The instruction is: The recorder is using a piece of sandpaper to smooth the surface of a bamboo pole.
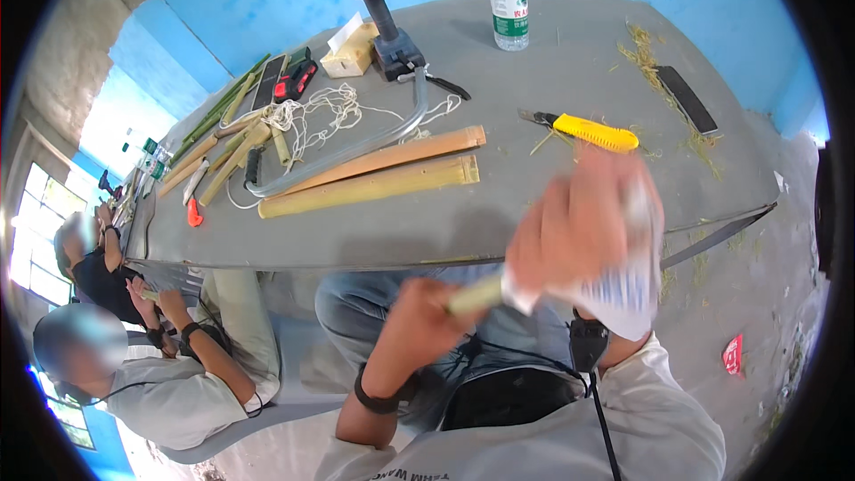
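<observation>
My left hand (417, 325), low in front of my lap, is closed round a pale green bamboo stick (476, 296). My right hand (579, 227), blurred by motion, grips a white sheet (623, 298) with bluish print, folded round the stick's other end. Whether the sheet is paper or sandpaper I cannot tell. Just beyond my right hand, a yellow utility knife (595, 132) lies on the table with its blade out. Two split bamboo pieces, one yellowish (370, 187) and one browner (392, 158), lie side by side left of it.
On the grey table (534, 80) are a grey-framed saw (356, 147), white string (316, 116), a red-and-black drill (383, 18), a tissue pack (350, 51), a water bottle (508, 4) and a black phone (686, 100). Bamboo shavings (643, 53) lie scattered. A person (169, 392) sits at left.
</observation>
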Action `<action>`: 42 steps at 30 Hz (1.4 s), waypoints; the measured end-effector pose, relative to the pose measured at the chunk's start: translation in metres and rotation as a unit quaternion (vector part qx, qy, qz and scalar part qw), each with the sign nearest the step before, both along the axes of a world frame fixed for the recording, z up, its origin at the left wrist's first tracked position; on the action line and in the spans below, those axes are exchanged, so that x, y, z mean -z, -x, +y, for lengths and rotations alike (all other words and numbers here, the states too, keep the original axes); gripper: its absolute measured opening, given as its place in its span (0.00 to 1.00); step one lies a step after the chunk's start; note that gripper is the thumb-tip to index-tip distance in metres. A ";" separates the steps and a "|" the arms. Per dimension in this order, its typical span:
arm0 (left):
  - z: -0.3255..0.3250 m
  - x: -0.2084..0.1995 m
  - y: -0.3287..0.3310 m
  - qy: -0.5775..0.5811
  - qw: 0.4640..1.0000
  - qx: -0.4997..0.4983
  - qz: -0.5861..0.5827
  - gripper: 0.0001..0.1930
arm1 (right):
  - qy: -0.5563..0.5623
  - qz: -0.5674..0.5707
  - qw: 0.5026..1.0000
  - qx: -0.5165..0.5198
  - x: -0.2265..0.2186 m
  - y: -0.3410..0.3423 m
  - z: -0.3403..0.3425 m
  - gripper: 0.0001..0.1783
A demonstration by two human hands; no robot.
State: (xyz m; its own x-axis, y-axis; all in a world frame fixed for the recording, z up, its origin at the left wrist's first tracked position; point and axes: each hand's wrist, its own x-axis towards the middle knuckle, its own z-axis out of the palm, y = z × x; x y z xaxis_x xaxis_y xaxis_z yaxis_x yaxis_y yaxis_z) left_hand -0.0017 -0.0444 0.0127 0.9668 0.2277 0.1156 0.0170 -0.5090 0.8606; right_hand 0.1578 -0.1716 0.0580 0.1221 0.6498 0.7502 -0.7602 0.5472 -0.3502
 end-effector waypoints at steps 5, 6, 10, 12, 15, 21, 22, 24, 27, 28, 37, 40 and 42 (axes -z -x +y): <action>-0.012 -0.009 0.013 0.063 0.994 0.061 0.057 0.14 | 0.027 0.104 0.994 0.032 -0.016 0.002 0.010 0.22; -0.016 -0.017 0.003 -0.062 0.994 -0.092 -0.010 0.14 | 0.081 0.198 0.969 0.123 -0.027 0.005 0.010 0.23; -0.001 0.009 0.010 -0.004 0.999 0.047 0.010 0.13 | 0.059 0.032 0.997 0.030 -0.032 0.011 -0.007 0.28; -0.001 -0.006 0.014 0.151 0.957 0.207 0.134 0.13 | 0.016 -0.096 0.994 -0.054 -0.024 0.014 -0.011 0.30; -0.014 -0.011 0.007 -0.100 0.980 -0.163 -0.049 0.14 | 0.080 0.085 0.991 0.058 -0.009 -0.011 0.002 0.31; 0.001 -0.008 0.016 0.070 0.987 0.105 0.099 0.12 | -0.048 -0.181 0.964 -0.189 -0.026 0.006 0.004 0.26; -0.003 -0.014 0.022 0.045 0.997 0.025 0.058 0.13 | 0.007 -0.058 0.994 -0.094 -0.028 0.008 0.005 0.27; -0.009 -0.024 0.006 -0.083 0.990 -0.114 -0.012 0.13 | 0.121 0.183 0.970 0.106 -0.033 0.013 0.007 0.27; 0.003 0.001 0.005 -0.173 0.977 -0.105 -0.072 0.12 | 0.107 0.150 0.975 0.128 -0.019 0.012 0.003 0.28; 0.006 0.004 0.002 -0.127 0.988 0.057 -0.071 0.12 | 0.027 0.006 0.997 0.066 -0.010 0.010 -0.005 0.28; -0.005 0.003 0.003 -0.063 0.994 0.093 -0.002 0.11 | -0.126 -0.277 0.932 -0.195 -0.043 -0.003 0.017 0.33; -0.015 -0.006 0.011 -0.012 0.998 0.024 -0.049 0.15 | -0.043 -0.142 0.987 -0.064 -0.026 -0.006 -0.006 0.33; -0.023 -0.022 0.000 -0.076 0.992 -0.087 -0.051 0.15 | 0.081 0.058 0.989 0.114 -0.025 0.009 -0.011 0.33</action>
